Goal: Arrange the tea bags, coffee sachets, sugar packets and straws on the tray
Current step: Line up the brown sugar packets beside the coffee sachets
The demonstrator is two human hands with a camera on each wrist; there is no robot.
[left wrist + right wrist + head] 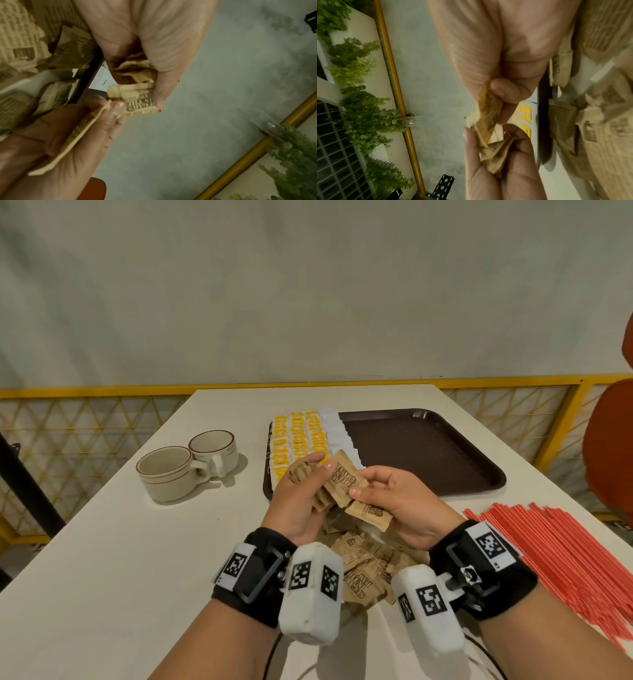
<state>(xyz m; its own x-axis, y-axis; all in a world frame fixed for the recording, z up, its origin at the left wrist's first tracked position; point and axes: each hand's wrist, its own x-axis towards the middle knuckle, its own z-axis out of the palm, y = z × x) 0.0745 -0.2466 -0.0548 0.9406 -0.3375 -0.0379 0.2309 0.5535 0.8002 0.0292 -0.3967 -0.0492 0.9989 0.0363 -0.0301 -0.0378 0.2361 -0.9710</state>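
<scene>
My left hand [317,467] grips a small stack of brown sugar packets [323,502] just above the table, in front of the tray. My right hand [366,484] pinches another brown packet [344,481] against that stack; a second packet [370,513] hangs under its palm. The left wrist view shows the stack [137,100] between thumb and fingers. In the right wrist view the pinched packet [488,115] meets it. The dark brown tray [428,453] holds rows of yellow tea bags [298,440] and white sachets [339,433] at its left end. Loose sugar packets [370,559] lie beneath my wrists.
Red straws [565,559] lie spread over the table's right side, near its edge. Two cream cups [171,470] stand left of the tray. A yellow railing [102,393] runs behind the table. An orange chair [613,446] is at the far right.
</scene>
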